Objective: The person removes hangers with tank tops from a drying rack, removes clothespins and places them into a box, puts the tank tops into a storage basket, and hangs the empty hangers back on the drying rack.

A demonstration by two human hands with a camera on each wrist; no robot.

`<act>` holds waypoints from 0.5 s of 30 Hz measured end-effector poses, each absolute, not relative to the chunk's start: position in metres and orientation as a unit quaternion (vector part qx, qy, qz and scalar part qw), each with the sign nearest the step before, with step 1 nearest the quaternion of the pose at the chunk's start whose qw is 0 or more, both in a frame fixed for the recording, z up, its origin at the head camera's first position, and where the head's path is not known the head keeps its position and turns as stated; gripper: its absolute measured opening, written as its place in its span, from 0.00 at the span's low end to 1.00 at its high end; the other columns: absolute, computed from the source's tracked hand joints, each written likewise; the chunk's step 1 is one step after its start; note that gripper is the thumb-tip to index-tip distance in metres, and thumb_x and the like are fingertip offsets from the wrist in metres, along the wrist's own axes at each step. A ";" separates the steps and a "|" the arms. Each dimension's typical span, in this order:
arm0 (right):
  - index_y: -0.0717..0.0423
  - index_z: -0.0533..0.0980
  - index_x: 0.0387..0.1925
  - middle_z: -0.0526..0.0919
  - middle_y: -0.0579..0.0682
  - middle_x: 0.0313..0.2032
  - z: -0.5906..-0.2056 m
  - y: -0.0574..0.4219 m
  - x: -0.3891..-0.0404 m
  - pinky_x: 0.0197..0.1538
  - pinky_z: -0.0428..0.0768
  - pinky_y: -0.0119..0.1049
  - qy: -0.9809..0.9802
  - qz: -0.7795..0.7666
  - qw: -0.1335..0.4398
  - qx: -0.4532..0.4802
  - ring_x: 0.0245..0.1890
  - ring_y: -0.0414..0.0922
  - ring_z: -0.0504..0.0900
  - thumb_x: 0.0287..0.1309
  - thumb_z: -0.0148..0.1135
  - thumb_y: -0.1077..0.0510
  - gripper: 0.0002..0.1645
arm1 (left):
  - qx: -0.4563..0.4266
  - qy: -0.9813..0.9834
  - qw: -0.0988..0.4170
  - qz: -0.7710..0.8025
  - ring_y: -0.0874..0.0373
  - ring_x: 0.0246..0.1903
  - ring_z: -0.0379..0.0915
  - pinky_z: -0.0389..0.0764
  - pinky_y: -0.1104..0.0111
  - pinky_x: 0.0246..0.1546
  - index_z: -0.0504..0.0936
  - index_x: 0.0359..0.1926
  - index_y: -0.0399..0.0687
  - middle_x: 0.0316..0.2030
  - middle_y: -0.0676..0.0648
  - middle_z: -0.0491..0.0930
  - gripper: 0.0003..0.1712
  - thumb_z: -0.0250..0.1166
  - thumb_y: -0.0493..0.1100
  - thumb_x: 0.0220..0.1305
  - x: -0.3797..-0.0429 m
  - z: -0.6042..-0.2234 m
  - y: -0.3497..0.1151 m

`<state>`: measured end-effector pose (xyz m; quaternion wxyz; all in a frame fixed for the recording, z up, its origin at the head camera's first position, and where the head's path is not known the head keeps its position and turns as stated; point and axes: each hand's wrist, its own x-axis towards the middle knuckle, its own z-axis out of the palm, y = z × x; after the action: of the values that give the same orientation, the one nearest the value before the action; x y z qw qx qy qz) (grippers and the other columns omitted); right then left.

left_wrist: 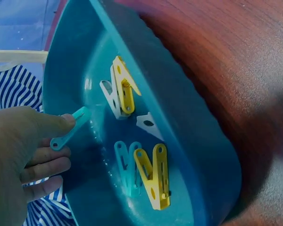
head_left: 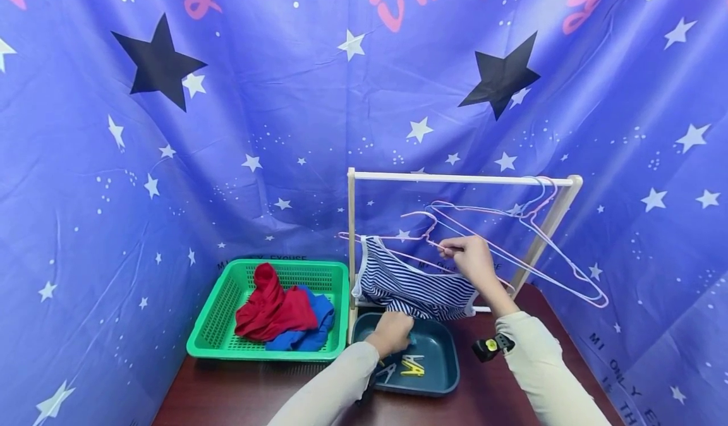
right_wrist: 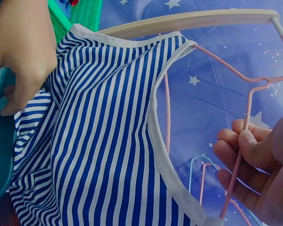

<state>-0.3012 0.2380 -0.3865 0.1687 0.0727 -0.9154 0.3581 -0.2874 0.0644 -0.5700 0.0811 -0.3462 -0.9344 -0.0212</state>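
Observation:
My right hand (head_left: 469,258) pinches the pink wire hanger (right_wrist: 237,172) just beside its hook. On that hanger hangs a navy-and-white striped tank top (head_left: 415,287) with white trim. My left hand (head_left: 392,332) is over the dark teal tray (head_left: 446,375). In the left wrist view, its thumb and fingers pinch a turquoise clothespin (left_wrist: 68,129). Inside the tray lie yellow clothespins (left_wrist: 155,176), another turquoise one (left_wrist: 127,165) and pale ones (left_wrist: 112,96). The lower part of the top hangs close behind the left hand.
A wooden rack (head_left: 351,224) with a white top bar (head_left: 455,177) stands behind the tray. A pink and a blue hanger (head_left: 569,268) hang at its right end. To the left, a green basket (head_left: 199,331) holds red cloth (head_left: 273,309) and blue cloth (head_left: 324,318).

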 end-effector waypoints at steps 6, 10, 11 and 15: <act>0.68 0.87 0.37 0.90 0.63 0.32 -0.382 0.248 -0.299 0.32 0.71 0.17 -0.910 0.359 0.198 0.060 0.35 0.58 0.91 0.61 0.63 0.72 0.08 | -0.328 -0.942 0.063 -0.018 0.65 0.21 0.68 0.76 0.70 0.26 0.82 0.23 0.53 0.19 0.58 0.75 0.13 0.79 0.49 0.52 -0.288 -0.571 0.067; 0.67 0.87 0.36 0.90 0.64 0.32 -0.381 0.256 -0.298 0.32 0.70 0.13 -0.900 0.367 0.230 0.057 0.34 0.56 0.90 0.60 0.62 0.73 0.09 | -0.318 -0.947 0.050 -0.019 0.65 0.21 0.70 0.76 0.69 0.24 0.81 0.22 0.52 0.19 0.57 0.75 0.14 0.78 0.49 0.53 -0.290 -0.576 0.067; 0.67 0.88 0.36 0.90 0.63 0.32 -0.381 0.259 -0.298 0.32 0.70 0.12 -0.897 0.367 0.240 0.057 0.34 0.54 0.90 0.60 0.62 0.73 0.10 | -0.317 -0.947 0.048 -0.019 0.65 0.21 0.70 0.76 0.69 0.24 0.81 0.21 0.52 0.19 0.57 0.75 0.15 0.78 0.49 0.54 -0.290 -0.577 0.067; 0.67 0.88 0.33 0.89 0.64 0.31 -0.382 0.267 -0.297 0.34 0.71 0.10 -0.881 0.381 0.272 0.070 0.30 0.37 0.87 0.58 0.60 0.76 0.12 | -0.312 -0.949 0.036 -0.021 0.65 0.22 0.71 0.77 0.69 0.25 0.80 0.20 0.53 0.19 0.57 0.75 0.17 0.77 0.51 0.55 -0.289 -0.579 0.069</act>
<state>-0.2971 0.2675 -0.3820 0.2718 0.0700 -0.8808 0.3812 -0.2894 0.0687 -0.5787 0.0364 -0.3125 -0.9490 -0.0208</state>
